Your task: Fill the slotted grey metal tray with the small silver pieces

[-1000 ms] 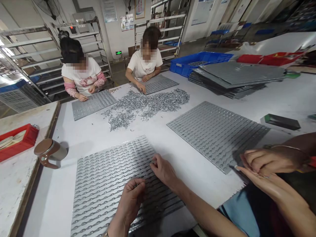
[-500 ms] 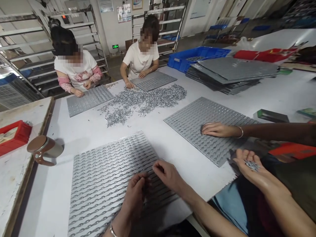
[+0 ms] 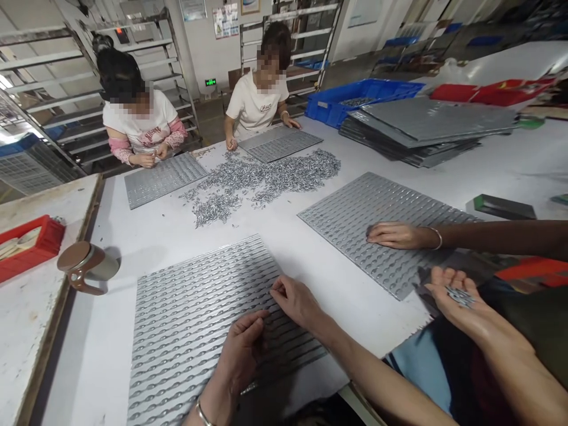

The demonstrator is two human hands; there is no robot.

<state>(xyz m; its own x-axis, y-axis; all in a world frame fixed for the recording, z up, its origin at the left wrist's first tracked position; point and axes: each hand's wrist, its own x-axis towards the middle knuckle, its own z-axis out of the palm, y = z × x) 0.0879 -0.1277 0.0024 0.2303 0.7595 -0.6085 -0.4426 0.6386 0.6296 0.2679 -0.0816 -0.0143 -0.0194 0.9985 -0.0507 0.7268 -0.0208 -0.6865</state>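
Observation:
In front of me lies a grey tray [image 3: 177,319] with rows of small oval metal pieces on its ridged surface. Over its near right part my left hand [image 3: 242,343] is curled closed, thumb against the fingers; whatever it may hold is hidden. My right hand [image 3: 296,302] is just beyond it, near the tray's right edge, thumb and fingertips pinched together. Anything between those fingertips is too small to make out. A loose heap of metal pieces [image 3: 275,174] lies on the white table past the tray.
At right, a co-worker's hand [image 3: 394,235] rests on another tray [image 3: 341,207]; the other palm [image 3: 465,307] holds metal pieces. Two people work at trays across the table. A brown-lidded mug [image 3: 95,266] stands left, near a red bin [image 3: 31,248]. Stacked trays [image 3: 435,124] and a blue crate [image 3: 323,109] are behind.
The view has shifted slightly. My right hand has moved a little up and its fingertips have drawn closer together. My left hand stays curled over the tray. A person across the table moved their hands apart.

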